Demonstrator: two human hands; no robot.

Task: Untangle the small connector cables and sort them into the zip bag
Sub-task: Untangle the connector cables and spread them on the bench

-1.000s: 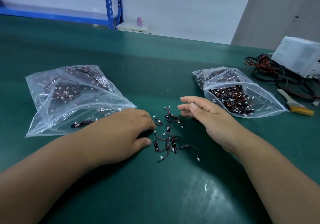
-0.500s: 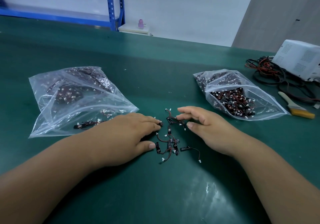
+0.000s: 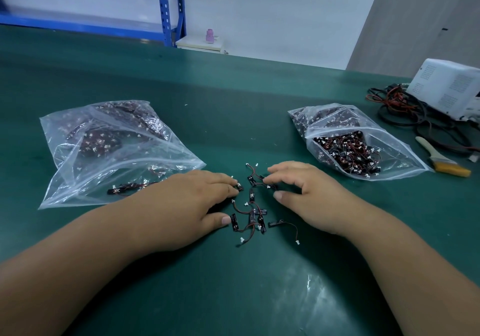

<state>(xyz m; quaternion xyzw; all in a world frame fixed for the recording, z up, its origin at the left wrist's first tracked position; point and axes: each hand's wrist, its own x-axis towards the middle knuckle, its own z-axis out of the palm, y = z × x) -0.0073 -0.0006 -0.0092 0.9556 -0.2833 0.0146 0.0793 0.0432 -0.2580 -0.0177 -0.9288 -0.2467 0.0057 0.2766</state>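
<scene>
- Roughly a dozen small connector cables (image 3: pixel 251 215) lie loose on the green bench (image 3: pixel 233 97) between the two hands, some crossing one another and one lying a little apart on the right.
- The left hand (image 3: pixel 187 203) lies palm down with its fingers fairly straight. Its fingertips press a cable at the top of the pile, its thumb sits beside a black connector, and it has closed around nothing.
- The right hand (image 3: pixel 311 195) is arched with the fingers bent. Its fingertips touch a cable at the upper right of the pile, and the thumb stands clear, so I see no pinch yet.
- Two zip bags flank the pile. The left zip bag (image 3: pixel 111 143) has its mouth just beside the left hand and a few cables lying straight near the opening. The right zip bag (image 3: pixel 363 141) gapes on a tangled mass.
- To my eye this is the separating step: one hand pins while the other teases a single cable out.
- Next comes a fine pinch on one wire or plug, drawn out gently so the neighbours don't drag along. The freed cable then goes into the left bag, which looks like the sorted one.
</scene>
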